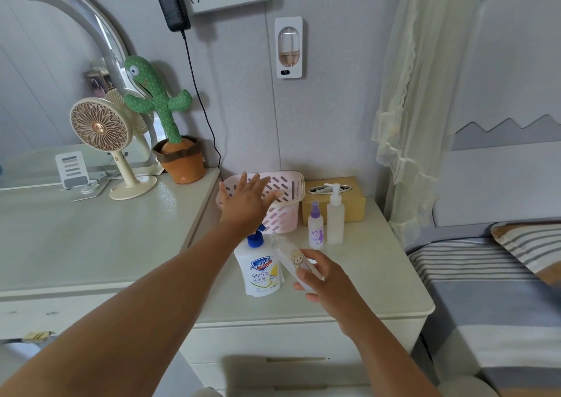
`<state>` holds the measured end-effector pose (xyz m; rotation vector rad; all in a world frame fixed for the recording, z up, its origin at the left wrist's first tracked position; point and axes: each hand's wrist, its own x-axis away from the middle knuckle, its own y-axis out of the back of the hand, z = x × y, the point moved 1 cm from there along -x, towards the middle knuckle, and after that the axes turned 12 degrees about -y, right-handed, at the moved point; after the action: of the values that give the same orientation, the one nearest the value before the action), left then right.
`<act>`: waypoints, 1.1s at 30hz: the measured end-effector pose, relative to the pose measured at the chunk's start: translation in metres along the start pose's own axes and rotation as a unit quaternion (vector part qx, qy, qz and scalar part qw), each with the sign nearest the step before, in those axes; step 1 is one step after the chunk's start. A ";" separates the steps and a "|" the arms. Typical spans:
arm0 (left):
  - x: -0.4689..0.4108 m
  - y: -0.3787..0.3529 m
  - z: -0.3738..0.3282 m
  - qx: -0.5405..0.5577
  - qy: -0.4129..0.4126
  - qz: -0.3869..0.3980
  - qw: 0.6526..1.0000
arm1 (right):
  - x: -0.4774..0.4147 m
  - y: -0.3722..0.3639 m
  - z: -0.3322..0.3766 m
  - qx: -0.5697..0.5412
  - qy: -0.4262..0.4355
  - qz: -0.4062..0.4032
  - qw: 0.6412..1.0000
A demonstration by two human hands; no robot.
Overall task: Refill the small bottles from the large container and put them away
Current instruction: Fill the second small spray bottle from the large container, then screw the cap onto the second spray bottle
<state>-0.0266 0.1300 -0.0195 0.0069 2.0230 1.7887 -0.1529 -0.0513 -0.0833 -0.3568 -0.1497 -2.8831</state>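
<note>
A large white Safeguard container (261, 270) with a blue pump top stands on the nightstand. My right hand (318, 278) grips a small clear bottle (293, 258) with a cartoon girl on it, tilted to the left beside the container. My left hand (247, 199) is stretched out with its fingers spread over the near rim of a pink slotted basket (288, 184). A small spray bottle (315, 225) with a purple cap and a taller clear pump bottle (335, 214) stand upright to the right of the basket.
A wooden tissue box (355, 202) sits behind the two standing bottles. On the dresser to the left are a toy cactus in a pot (179, 153), a desk fan (103, 132) and a mirror. A bed (491, 290) lies to the right.
</note>
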 end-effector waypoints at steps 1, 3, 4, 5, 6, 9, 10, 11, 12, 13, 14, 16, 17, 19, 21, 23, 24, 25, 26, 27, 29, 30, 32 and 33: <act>-0.002 0.002 0.001 -0.008 -0.003 -0.012 1.000 | 0.000 0.001 -0.001 -0.004 -0.002 -0.003 1.000; -0.005 0.007 0.001 -0.028 -0.009 -0.039 0.999 | -0.001 0.003 -0.003 -0.009 -0.006 -0.007 1.000; -0.007 0.010 0.001 -0.036 -0.011 -0.050 0.998 | 0.000 0.003 -0.004 -0.011 -0.007 -0.008 1.000; -0.009 0.011 0.001 -0.042 -0.011 -0.057 0.997 | 0.000 0.004 -0.004 -0.014 -0.007 -0.008 1.000; -0.011 0.014 0.000 -0.045 -0.010 -0.062 0.997 | 0.000 0.005 -0.004 -0.017 -0.008 -0.008 1.000; -0.014 0.020 -0.004 -0.032 -0.013 -0.089 0.995 | 0.001 0.008 -0.003 -0.036 -0.011 -0.008 0.999; -0.014 0.022 -0.007 -0.021 -0.014 -0.103 0.994 | 0.001 0.008 -0.002 -0.043 -0.012 -0.007 0.999; -0.014 0.023 -0.010 -0.002 -0.014 -0.115 0.993 | 0.001 0.008 -0.002 -0.051 -0.013 -0.006 0.999; -0.012 0.024 -0.014 0.030 -0.017 -0.126 0.991 | 0.001 0.009 -0.001 -0.059 -0.012 -0.006 0.998; -0.010 0.025 -0.020 0.070 -0.022 -0.132 0.989 | 0.000 0.009 -0.001 -0.067 -0.009 -0.007 0.998; -0.007 0.025 -0.026 0.113 -0.031 -0.130 0.985 | 0.000 0.009 -0.001 -0.075 -0.007 -0.009 0.997; 0.001 0.025 -0.039 0.175 -0.058 -0.109 0.977 | 0.001 0.010 0.000 -0.089 0.000 -0.014 0.996; 0.004 0.024 -0.046 0.196 -0.069 -0.095 0.974 | 0.000 0.011 0.000 -0.096 0.004 -0.020 0.995; 0.014 0.021 -0.057 0.237 -0.076 -0.066 0.966 | 0.001 0.013 -0.001 -0.110 0.007 -0.036 0.993; 0.023 0.018 -0.067 0.292 -0.061 -0.039 0.954 | 0.002 0.017 -0.002 -0.119 0.011 -0.055 0.991; 0.030 0.014 -0.074 0.353 -0.027 -0.011 0.935 | 0.004 0.022 -0.003 -0.122 0.014 -0.070 0.990; 0.034 0.012 -0.078 0.383 -0.010 0.001 0.924 | 0.005 0.025 -0.005 -0.122 0.013 -0.075 0.990; 0.035 0.010 -0.080 0.409 0.002 0.014 0.912 | 0.005 0.027 -0.006 -0.123 0.012 -0.078 0.989; 0.038 0.008 -0.082 0.429 0.011 0.028 0.903 | 0.007 0.029 -0.007 -0.123 0.009 -0.079 0.989; 0.041 0.005 -0.085 0.443 0.018 0.043 0.895 | 0.009 0.031 -0.009 -0.120 0.006 -0.078 0.990; 0.044 0.001 -0.090 0.457 0.030 0.068 0.886 | 0.011 0.033 -0.011 -0.116 0.001 -0.075 0.990; 0.045 -0.001 -0.091 0.461 0.035 0.072 0.884 | 0.011 0.033 -0.012 -0.113 0.000 -0.074 0.991; 0.049 -0.003 -0.096 0.475 0.044 0.071 0.876 | 0.013 0.034 -0.014 -0.105 -0.001 -0.071 0.992; 0.049 -0.003 -0.097 0.484 0.049 0.069 0.871 | 0.013 0.035 -0.015 -0.101 -0.001 -0.069 0.992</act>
<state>-0.1015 0.0524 -0.0318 0.3729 2.8234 0.6606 -0.1600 -0.0896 -0.0917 -0.3986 0.1225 -3.0440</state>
